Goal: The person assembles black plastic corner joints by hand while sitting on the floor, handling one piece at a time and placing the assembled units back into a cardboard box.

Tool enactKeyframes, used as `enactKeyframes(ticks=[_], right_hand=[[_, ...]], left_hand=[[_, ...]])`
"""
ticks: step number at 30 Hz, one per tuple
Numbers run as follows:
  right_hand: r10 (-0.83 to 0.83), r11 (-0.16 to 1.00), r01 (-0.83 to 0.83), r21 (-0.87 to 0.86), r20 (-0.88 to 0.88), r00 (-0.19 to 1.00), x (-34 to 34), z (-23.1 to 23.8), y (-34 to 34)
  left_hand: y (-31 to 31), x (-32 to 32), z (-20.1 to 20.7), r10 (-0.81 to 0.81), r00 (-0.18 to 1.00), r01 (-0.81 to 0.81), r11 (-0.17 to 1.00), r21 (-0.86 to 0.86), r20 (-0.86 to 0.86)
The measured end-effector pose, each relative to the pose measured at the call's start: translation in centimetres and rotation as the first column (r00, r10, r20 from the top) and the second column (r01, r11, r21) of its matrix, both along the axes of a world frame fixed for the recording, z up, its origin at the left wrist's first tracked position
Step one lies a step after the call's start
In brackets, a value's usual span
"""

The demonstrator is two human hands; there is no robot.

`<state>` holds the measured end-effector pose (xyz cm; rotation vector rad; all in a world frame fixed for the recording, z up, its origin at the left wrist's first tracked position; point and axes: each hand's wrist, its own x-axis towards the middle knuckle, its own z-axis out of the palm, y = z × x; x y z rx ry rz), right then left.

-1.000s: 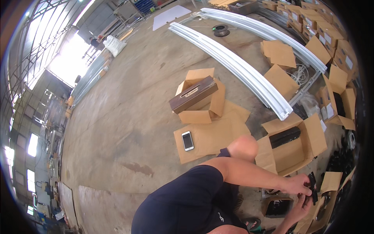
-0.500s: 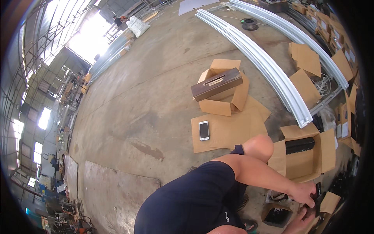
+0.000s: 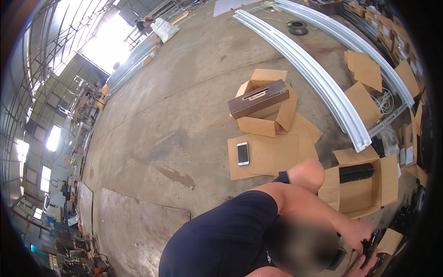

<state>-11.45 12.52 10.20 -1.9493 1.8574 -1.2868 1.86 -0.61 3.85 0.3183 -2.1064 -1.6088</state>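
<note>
At the lower right, my left hand [image 3: 357, 234] has its fingers closed around a small black part [image 3: 369, 243]. Just below, my right hand [image 3: 362, 266] touches the same dark piece from the near side, fingers partly curled. The exact kind of the part is too small and dark to make out. Beside the hands stands an open cardboard box [image 3: 388, 180] with a black ribbed piece [image 3: 356, 172] lying along its far inner side. More dark pieces [image 3: 406, 219] are heaped to the right of the hands. A blurred patch hides the floor left of my hands.
A phone [image 3: 242, 153] lies on flattened cardboard [image 3: 277, 154]. Beyond it, a long brown box-shaped piece [image 3: 258, 99] rests across another open carton [image 3: 256, 127]. Long pale metal profiles [image 3: 314, 74] stretch over the floor, near a wire spool [image 3: 297, 27]. Stacked cartons [image 3: 399, 44] line the right.
My left hand has shifted slightly down and the black part has turned between the hands. A blurred patch now covers the small dark-filled box that showed left of them.
</note>
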Motion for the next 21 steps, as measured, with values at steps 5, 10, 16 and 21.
enactKeyframes(ticks=[5, 10, 16, 21], right_hand=[[-0.026, 0.994, 0.024, 0.111, 0.016, 1.0, 1.7, 0.5, 0.0], [-0.291, 0.953, 0.294, 0.065, -0.051, 0.955, 0.3, -1.5, 0.9], [-0.239, 0.971, 0.236, -0.039, -0.186, 0.953, -0.5, -1.8, 0.3], [-0.276, 0.961, 0.276, 0.008, -0.029, 0.961, -0.4, -2.7, 0.5]], left_hand=[[0.5, -1.7, -3.0, 0.018, 1.0, -0.018, 0.998, -0.055, 0.01], [-0.6, -0.1, 0.1, -0.024, 0.995, 0.015, 0.995, 0.101, 0.092], [-1.1, -1.0, -0.5, -0.115, 0.99, 0.112, 0.993, 0.039, 0.084], [0.1, -1.3, -1.8, -0.01, 0.999, 0.007, 0.998, 0.068, 0.037]])
